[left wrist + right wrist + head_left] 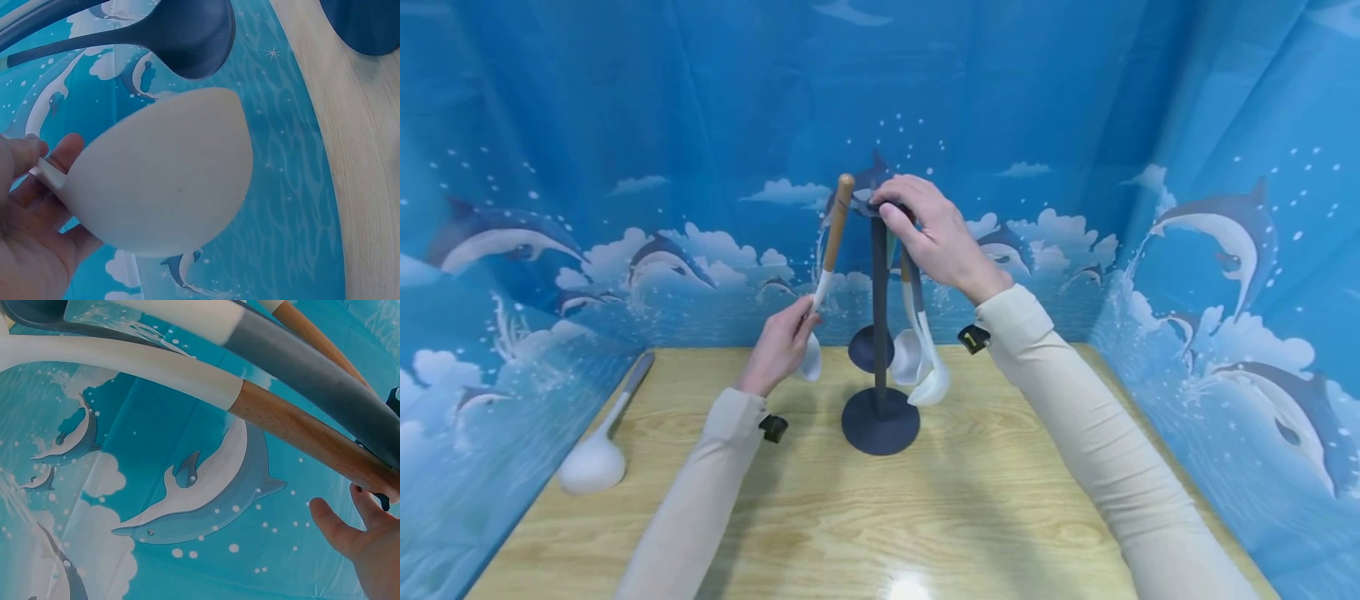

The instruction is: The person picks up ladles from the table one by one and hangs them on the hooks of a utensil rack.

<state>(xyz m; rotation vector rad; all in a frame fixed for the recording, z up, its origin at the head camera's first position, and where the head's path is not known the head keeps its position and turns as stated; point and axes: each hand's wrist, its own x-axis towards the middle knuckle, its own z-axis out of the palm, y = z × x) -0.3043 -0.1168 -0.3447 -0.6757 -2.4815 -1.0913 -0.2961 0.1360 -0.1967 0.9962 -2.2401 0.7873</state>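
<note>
My left hand (pixel 782 343) pinches the white neck of a ladle (pixel 836 229) with a wooden handle. The handle points up beside the top of the dark utensil stand (pixel 881 333). In the left wrist view the ladle's white bowl (pixel 162 175) hangs below the fingers (pixel 37 206). At the stand's top, my right hand (pixel 928 229) grips the hook ring, its thumb apart from the other fingers. A black ladle (pixel 863 350) hangs from the stand. On its right hang a white ladle with a grey handle (pixel 300 381) and a white utensil with a wooden handle (pixel 306 434).
A white ladle (pixel 593 462) with a grey handle lies on the left of the wooden table (pixel 850 517). The stand's round base (pixel 881 429) rests near the table's middle. Blue dolphin-print curtain (pixel 760 100) encloses the back and sides.
</note>
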